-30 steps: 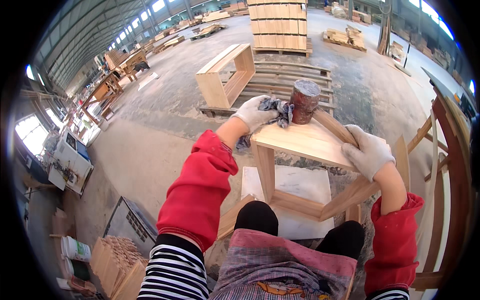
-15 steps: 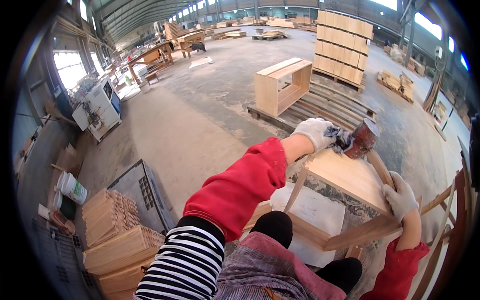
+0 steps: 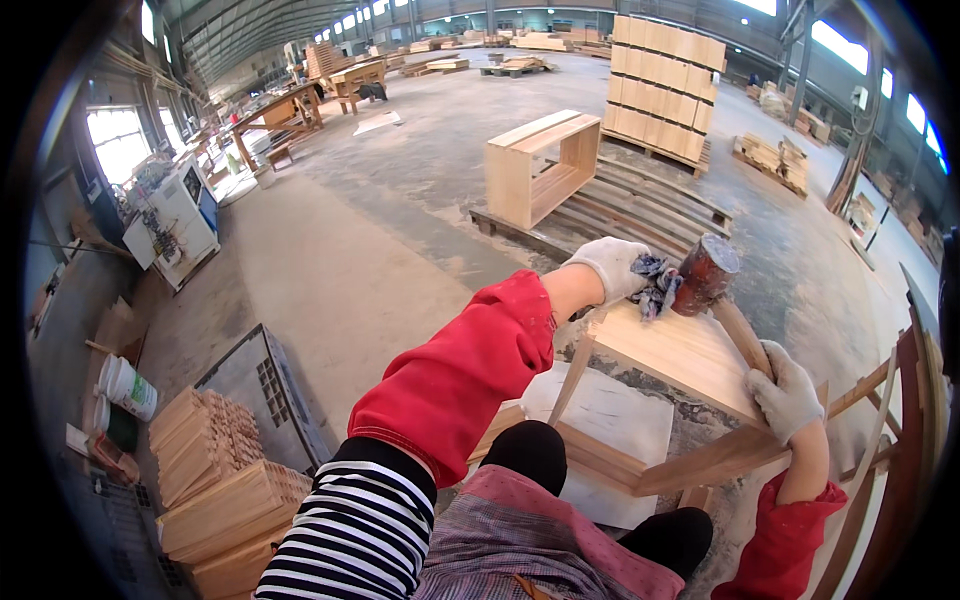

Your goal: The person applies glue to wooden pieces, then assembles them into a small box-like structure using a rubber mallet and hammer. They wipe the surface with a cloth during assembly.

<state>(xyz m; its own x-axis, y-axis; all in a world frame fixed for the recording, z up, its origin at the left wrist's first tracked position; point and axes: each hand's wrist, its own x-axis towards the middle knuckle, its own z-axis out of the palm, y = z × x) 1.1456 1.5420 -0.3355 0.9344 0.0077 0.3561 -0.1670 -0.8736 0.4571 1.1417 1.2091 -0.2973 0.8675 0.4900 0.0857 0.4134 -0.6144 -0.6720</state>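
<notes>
My left hand [image 3: 610,270], in a white work glove, is closed on a crumpled grey-blue rag [image 3: 657,287] at the far edge of a wooden box frame [image 3: 690,355]. Right beside the rag is the dark red, cylindrical head of a mallet [image 3: 705,275]. My gloved right hand [image 3: 787,392] is wrapped round the lower part of its wooden handle, over the frame's right side. The frame stands in front of my knees, its pale top board facing up. Whether the mallet head touches the board or the rag, I cannot tell.
Ahead, an open wooden box [image 3: 540,170] stands on a slatted pallet [image 3: 640,205]. Behind it rises a stack of boards [image 3: 665,90]. Wood pieces [image 3: 235,510] are piled at my left, near a grey plastic pallet [image 3: 275,390] and white buckets [image 3: 130,385]. A wooden rack [image 3: 885,420] stands close at right.
The view has turned slightly, so the surroundings sit farther left. The rag shows more fully beside the mallet head, and the mallet handle shows more of its length. Both hands keep their holds.
</notes>
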